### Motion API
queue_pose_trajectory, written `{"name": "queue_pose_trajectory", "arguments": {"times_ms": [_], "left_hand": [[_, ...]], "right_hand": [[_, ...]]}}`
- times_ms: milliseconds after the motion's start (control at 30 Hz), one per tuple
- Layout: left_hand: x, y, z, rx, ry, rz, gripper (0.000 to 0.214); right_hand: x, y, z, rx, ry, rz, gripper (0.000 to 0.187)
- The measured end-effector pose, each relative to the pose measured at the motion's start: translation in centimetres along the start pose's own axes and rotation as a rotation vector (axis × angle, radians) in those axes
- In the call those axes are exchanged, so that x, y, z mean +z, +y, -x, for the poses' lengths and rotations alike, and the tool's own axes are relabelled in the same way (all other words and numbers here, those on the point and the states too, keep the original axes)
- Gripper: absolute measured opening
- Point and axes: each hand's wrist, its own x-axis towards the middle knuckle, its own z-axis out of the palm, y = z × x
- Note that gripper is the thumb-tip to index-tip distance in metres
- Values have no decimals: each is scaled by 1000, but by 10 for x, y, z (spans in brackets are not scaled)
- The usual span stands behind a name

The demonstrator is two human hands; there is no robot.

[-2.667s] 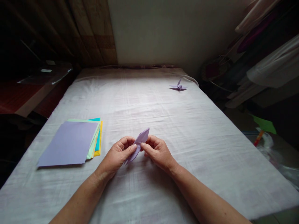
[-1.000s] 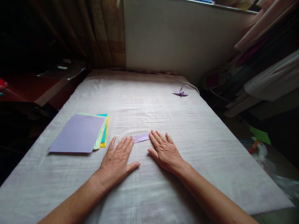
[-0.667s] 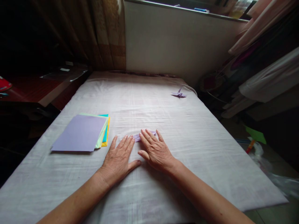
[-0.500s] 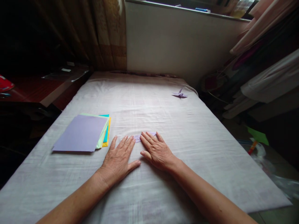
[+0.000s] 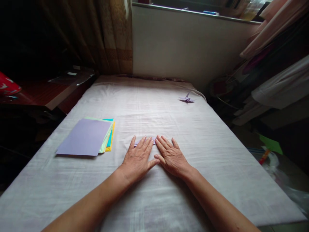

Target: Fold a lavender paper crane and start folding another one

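A small folded piece of purple paper lies flat on the cloth-covered surface, mostly hidden under fingers. My left hand rests palm down with its fingers stretched over the paper. Close beside it, my right hand also lies flat, fingers extended, its fingertips at the paper's right end. The two thumbs point toward each other and nearly meet. Neither hand grips anything.
To the left lies a stack of coloured paper sheets, purple on top. A purple origami crane sits at the back right. Beyond the left edge stands a brown table; clothes hang at the right.
My left hand has slid right, onto the folded paper. My right hand has shifted slightly right, uncovering the middle of the paper. The camera view has moved a little.
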Motion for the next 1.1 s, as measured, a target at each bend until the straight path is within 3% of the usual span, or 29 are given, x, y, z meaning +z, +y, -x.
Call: {"name": "queue_pose_trajectory", "arguments": {"times_ms": [200, 467, 667, 767, 900, 1100], "left_hand": [[12, -3, -1, -1, -82, 20, 75], [0, -28, 39, -18, -74, -53, 72], [-7, -40, 52, -21, -63, -106, 70], [-16, -38, 48, -25, -1, -130, 63], [-29, -32, 33, -37, 110, -120, 33], [-20, -26, 5, -28, 232, -92, 10]], "right_hand": [[1, 0, 0, 6, -4, 23, 59], [-2, -3, -1, 20, -22, 28, 59], [-6, -4, -1, 29, -30, 27, 58], [-6, -5, -1, 31, -25, 17, 58], [-3, -8, -3, 42, 54, -7, 53], [-2, -14, -3, 48, 235, -55, 42]]}}
